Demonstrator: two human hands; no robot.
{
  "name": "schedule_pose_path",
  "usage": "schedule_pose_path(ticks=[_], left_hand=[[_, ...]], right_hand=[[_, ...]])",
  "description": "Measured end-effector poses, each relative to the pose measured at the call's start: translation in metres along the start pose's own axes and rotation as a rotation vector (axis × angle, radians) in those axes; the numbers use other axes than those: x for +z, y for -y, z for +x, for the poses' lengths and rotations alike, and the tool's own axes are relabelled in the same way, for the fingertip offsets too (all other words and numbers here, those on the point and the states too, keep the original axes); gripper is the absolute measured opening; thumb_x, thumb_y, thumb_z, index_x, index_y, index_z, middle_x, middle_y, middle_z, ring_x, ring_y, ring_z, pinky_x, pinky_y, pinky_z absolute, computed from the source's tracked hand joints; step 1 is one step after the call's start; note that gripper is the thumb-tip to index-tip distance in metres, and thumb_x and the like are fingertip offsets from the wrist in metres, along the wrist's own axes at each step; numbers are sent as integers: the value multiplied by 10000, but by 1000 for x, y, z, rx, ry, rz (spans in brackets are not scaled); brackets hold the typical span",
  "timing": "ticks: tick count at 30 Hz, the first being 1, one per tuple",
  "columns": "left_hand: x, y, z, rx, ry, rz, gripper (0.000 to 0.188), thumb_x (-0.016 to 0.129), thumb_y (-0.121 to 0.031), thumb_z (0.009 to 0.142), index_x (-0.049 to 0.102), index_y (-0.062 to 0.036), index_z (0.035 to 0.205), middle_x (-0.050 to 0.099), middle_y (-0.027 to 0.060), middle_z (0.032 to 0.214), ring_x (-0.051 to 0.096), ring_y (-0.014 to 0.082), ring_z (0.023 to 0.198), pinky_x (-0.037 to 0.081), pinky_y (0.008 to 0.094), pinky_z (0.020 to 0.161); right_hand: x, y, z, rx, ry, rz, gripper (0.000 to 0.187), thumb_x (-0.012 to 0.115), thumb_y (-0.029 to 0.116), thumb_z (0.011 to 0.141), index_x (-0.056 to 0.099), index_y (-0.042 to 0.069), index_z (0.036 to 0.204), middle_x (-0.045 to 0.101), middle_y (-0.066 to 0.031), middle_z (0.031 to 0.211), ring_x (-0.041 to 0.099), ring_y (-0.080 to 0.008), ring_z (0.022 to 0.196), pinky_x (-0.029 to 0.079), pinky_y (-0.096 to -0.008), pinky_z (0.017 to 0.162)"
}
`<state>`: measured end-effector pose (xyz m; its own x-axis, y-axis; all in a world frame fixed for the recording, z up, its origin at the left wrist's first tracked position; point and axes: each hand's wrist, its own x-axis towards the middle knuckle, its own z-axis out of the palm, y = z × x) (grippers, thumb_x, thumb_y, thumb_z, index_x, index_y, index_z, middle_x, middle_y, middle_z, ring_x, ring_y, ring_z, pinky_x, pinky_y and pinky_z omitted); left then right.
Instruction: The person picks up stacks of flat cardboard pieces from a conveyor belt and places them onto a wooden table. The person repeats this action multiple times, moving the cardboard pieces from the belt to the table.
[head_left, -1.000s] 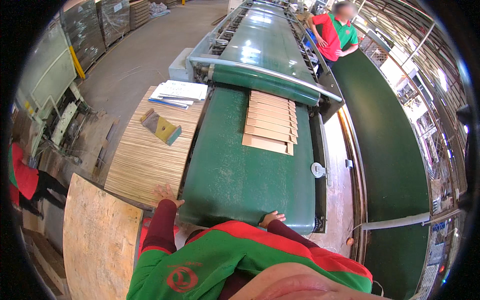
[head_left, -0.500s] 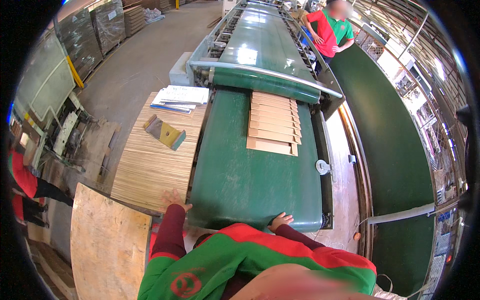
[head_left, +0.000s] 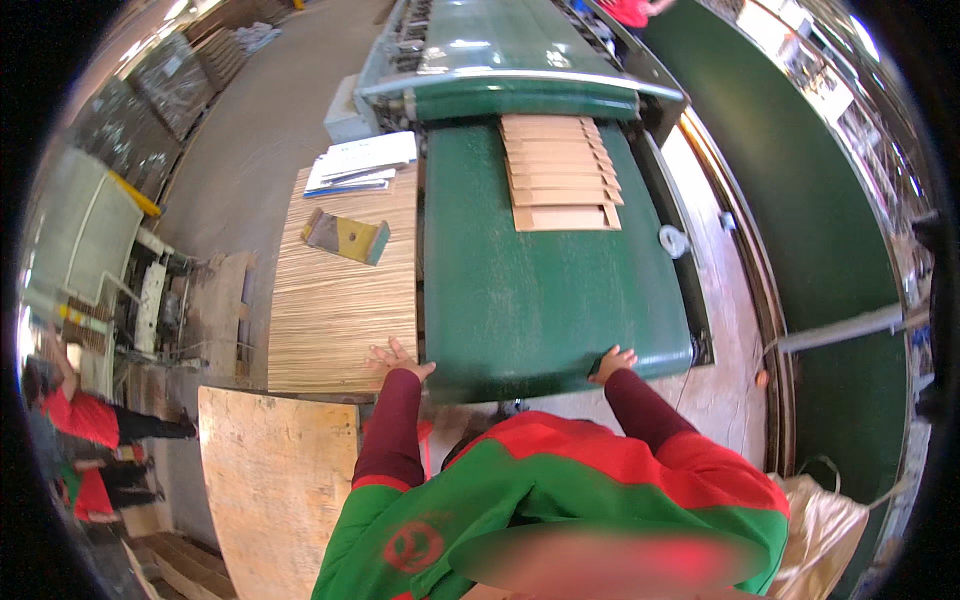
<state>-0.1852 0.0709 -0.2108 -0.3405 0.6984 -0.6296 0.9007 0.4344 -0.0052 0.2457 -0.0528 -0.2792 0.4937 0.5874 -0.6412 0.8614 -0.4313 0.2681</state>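
My left hand (head_left: 399,358) lies open with spread fingers at the near right corner of a wood-grained board top (head_left: 340,330), beside the belt's edge. Over on the right, my right hand (head_left: 613,365) rests open on the near end of the green conveyor belt (head_left: 520,310). Neither hand holds anything. Farther up the belt, an overlapping row of flat brown cardboard pieces (head_left: 567,195) comes out from beneath a green roller (head_left: 520,100). On the board top sit a yellow and grey bracket-like block (head_left: 346,237) and a stack of papers (head_left: 365,160).
A plain wooden panel (head_left: 275,480) stands at the near left. A white tape roll (head_left: 673,241) sits on the conveyor's right side frame. Long green panels (head_left: 800,230) run along the right. One co-worker (head_left: 628,10) is at the far right; other people (head_left: 85,415) are at the left.
The view has shifted, so the conveyor and board sit higher in it. Both hands stay open in about the same places. The cardboard row lies in much the same position on the belt.
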Motion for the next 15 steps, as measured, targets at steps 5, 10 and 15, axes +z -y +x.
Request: schedule_pose_path(ticks=[5, 10, 15], left_hand=[[7, 0, 10, 21, 2, 9, 1306, 767, -619, 629, -122, -233, 1505, -206, 232, 1531, -130, 489, 1401, 161, 759, 995], [6, 2, 15, 37, 26, -10, 1296, 752, -628, 648, -140, -231, 1500, -228, 241, 1521, -146, 490, 1398, 168, 763, 986], [4, 0, 13, 30, 46, 30, 1267, 735, -623, 677, -152, -240, 1496, -212, 233, 1529, -120, 490, 1403, 175, 762, 983]], right_hand=[[14, -20, -10, -15, 33, 240, 1146, 764, 489, 696, 112, -44, 1472, 164, -426, 1441, 206, -545, 1355, 264, -553, 1097], [23, -36, -23, -102, -23, 564, 1046, 661, 533, 772, 124, -23, 1477, 97, -476, 1410, 333, -549, 1288, 323, -446, 1087], [-7, -41, -20, -42, -112, 661, 782, 573, 553, 828, 475, -52, 1315, 444, -320, 1345, 510, -420, 1196, 416, -441, 997]])
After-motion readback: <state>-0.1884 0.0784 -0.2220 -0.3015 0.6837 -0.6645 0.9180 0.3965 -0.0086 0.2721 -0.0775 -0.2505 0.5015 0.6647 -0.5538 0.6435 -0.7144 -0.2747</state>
